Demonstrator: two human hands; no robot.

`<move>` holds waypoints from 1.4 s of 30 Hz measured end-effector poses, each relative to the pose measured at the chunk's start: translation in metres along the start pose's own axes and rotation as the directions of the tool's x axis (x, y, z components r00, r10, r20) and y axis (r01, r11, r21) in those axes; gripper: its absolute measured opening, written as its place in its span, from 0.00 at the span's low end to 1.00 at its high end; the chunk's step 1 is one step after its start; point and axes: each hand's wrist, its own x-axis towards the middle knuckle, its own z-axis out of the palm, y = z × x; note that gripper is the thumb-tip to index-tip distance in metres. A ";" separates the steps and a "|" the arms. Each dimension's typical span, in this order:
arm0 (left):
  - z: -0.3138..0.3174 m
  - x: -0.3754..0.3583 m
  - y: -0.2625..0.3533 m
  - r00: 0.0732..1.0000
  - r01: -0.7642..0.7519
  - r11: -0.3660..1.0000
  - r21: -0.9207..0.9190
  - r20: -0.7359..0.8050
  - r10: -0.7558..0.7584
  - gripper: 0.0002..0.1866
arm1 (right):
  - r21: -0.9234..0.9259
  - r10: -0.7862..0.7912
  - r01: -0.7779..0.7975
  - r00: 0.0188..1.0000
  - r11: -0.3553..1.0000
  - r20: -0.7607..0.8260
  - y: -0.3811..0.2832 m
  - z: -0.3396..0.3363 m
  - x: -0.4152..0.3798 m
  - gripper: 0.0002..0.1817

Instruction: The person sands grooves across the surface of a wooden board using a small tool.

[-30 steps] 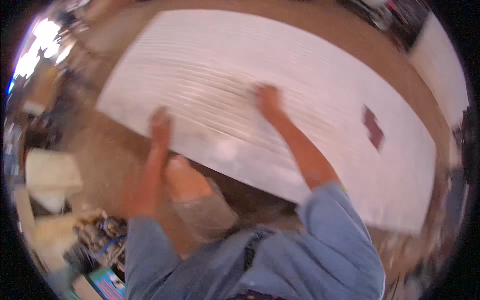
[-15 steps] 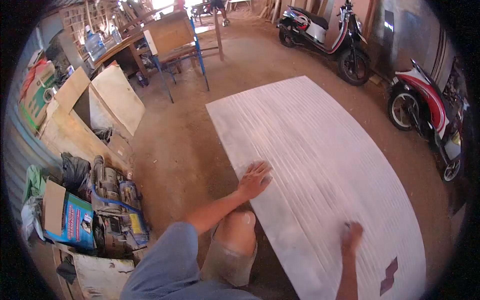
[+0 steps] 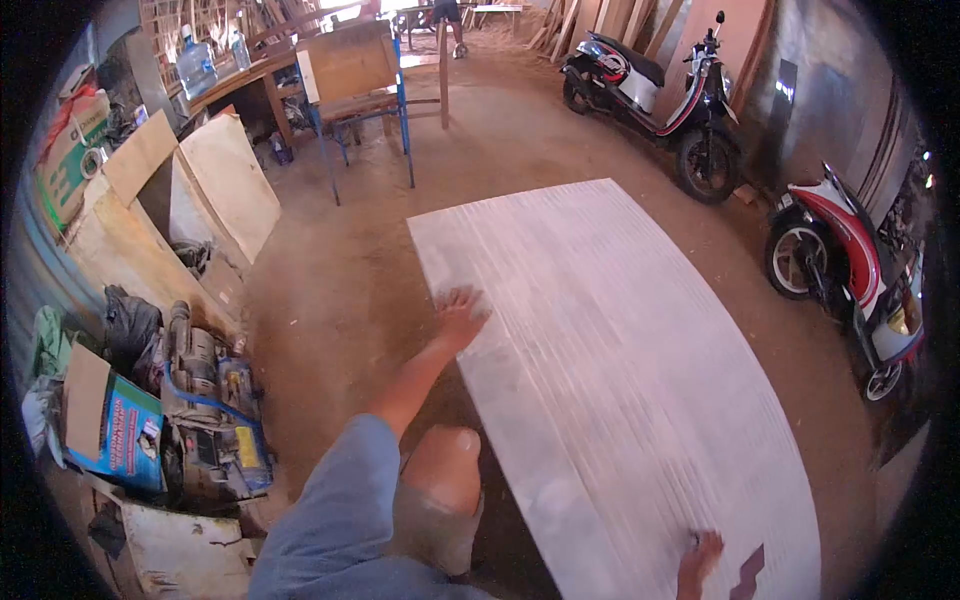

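Note:
A large pale panel (image 3: pixel 620 350) with long grooved lines stretches out in front of me. My left hand (image 3: pixel 462 318) lies on it with fingers spread, close to its left edge. Lower down on the panel, my right hand (image 3: pixel 702 558) has its fingers curled in, and a small dark spot shows at the fingertips; I cannot tell what they hold. Just right of that hand is a dark zigzag-shaped patch (image 3: pixel 747 572) on the panel's surface.
Two motor scooters, one black and white (image 3: pixel 650 90), one red (image 3: pixel 840 250), stand to the right. Leftward are a blue carton (image 3: pixel 130 430), a dusty machine (image 3: pixel 205 370) and leaning boards (image 3: pixel 225 180). A chair (image 3: pixel 350 80) stands farther back; a person's leg (image 3: pixel 458 35) shows behind it.
My left hand has slid along the left edge toward the panel's far end. My right hand has moved nearer to me, beside the dark patch. The view has shifted slightly.

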 end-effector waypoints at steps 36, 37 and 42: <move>-0.017 0.046 -0.013 0.999 0.014 1.000 0.024 -0.053 -0.013 0.29 | 0.270 -0.322 0.292 0.944 0.918 0.071 -0.339 0.158 0.386 0.09; -0.017 0.045 -0.014 0.997 0.002 0.999 0.036 -0.078 0.001 0.29 | 0.313 -0.342 0.321 0.939 0.894 0.016 -0.373 0.180 0.421 0.11; -0.002 0.049 -0.019 0.995 0.000 0.999 0.033 -0.100 0.004 0.28 | 0.294 -0.253 0.240 0.967 0.925 0.006 -0.447 0.211 0.498 0.10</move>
